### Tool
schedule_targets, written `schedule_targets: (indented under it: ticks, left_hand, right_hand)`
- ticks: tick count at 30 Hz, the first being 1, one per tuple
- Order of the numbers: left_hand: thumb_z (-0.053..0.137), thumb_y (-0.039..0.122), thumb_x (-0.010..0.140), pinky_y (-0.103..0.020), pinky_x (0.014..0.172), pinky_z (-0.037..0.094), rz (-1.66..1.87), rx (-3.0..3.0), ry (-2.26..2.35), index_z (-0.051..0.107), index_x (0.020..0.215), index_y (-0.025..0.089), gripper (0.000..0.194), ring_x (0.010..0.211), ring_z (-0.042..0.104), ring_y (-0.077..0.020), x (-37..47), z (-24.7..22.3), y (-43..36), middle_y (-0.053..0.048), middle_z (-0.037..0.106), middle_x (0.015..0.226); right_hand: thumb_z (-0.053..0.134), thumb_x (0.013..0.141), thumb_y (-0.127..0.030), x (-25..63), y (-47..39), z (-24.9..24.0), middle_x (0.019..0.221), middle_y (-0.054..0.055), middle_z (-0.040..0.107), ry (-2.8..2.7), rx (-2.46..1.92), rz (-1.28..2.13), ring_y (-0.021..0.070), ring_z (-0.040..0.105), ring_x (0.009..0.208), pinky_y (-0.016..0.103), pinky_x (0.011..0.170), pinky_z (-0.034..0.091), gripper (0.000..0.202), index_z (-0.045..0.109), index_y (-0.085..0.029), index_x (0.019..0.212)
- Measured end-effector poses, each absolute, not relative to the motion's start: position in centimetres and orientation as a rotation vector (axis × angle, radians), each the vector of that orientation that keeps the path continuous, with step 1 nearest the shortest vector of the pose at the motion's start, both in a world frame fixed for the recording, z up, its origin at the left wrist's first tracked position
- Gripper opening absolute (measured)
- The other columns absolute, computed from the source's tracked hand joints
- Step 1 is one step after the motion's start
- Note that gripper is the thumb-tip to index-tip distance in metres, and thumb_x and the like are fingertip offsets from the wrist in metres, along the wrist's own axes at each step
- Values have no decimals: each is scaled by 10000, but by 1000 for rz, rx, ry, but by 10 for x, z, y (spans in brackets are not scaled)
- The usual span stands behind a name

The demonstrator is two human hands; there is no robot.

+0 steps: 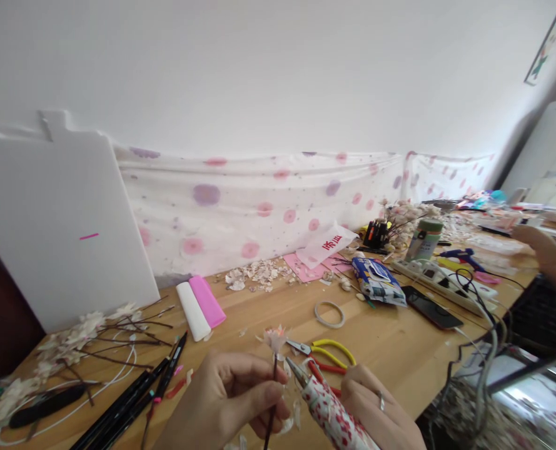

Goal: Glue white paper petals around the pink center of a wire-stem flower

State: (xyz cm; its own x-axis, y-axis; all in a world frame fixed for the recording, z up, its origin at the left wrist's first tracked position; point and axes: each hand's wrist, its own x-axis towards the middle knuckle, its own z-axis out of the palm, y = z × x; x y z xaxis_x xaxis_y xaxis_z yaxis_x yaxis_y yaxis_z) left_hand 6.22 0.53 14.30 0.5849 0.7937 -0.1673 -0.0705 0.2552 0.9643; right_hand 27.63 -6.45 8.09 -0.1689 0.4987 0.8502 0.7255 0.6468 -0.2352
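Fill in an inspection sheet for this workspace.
Surface: wooden table, strewn with pale scraps.
Work items: pale flower on a dark stem; red-and-white tool, metal tip near the flower.
Clutter: yellow and red tool handles, pale ring, phone, black pens.
Hands: left hand pinches the stem; right hand holds the tool.
Cables: white and dark cables around the power strip.
Surroundings: white wall, spotted sheet, another person's arm.

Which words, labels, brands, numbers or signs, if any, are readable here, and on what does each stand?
None reads with certainty.
White bag: large red characters, tilted, too unclear to quote.
Green jar: label print too small.
Blue packet: print too small and blurred.
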Motion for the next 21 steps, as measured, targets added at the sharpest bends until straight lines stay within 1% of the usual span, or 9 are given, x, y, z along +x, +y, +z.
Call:
schedule_targets:
  ticks: [4, 7, 10, 13, 21]
  left_hand:
    - [930, 517, 622, -172, 526, 519, 652, 1176, 758, 820, 810, 155, 423, 523, 664, -99, 62, 142, 6, -41, 787, 635]
    - [901, 511, 679, -160, 539, 519, 599, 1216, 723, 818, 849, 159, 399, 545, 674, -92, 60, 136, 10, -39, 798, 665]
    - [885, 497, 713, -156, 548, 524, 576, 1237, 692, 814, 876, 159, 382, 549, 674, -85, 59, 131, 13, -34, 800, 682]
    - [885, 479, 723, -161, 547, 525, 585, 1237, 677, 807, 884, 156, 369, 548, 670, -85, 60, 130, 15, -32, 798, 687]
    - [888, 522, 700, -191, 568, 530, 538, 1246, 697, 797, 909, 142, 443, 569, 666, -100, 60, 129, 16, -43, 796, 699]
  right_hand:
    - [532, 1020, -379, 275, -64, 72, 588, -18, 498, -1795, -1048, -307, 141, 506, 521, 267, 461, 388, 334, 483, -228, 727]
    - [548, 1010, -460, 275, -66, 70, 593, -25, 484, -1797, -1101, -338, 128, 484, 499, 265, 441, 360, 374, 469, -230, 725]
    - [499, 1018, -545, 276, -66, 71, 597, -26, 489, -1827, -1113, -368, 124, 488, 488, 264, 449, 378, 427, 460, -231, 732]
    - [475, 1028, -547, 279, -66, 71, 586, -28, 489, -1851, -1119, -392, 121, 489, 476, 263, 461, 392, 442, 460, -230, 721]
    - [500, 1009, -571, 282, -68, 64, 571, -27, 500, -1880, -1202, -435, 93, 498, 462, 224, 448, 389, 493, 462, -216, 669]
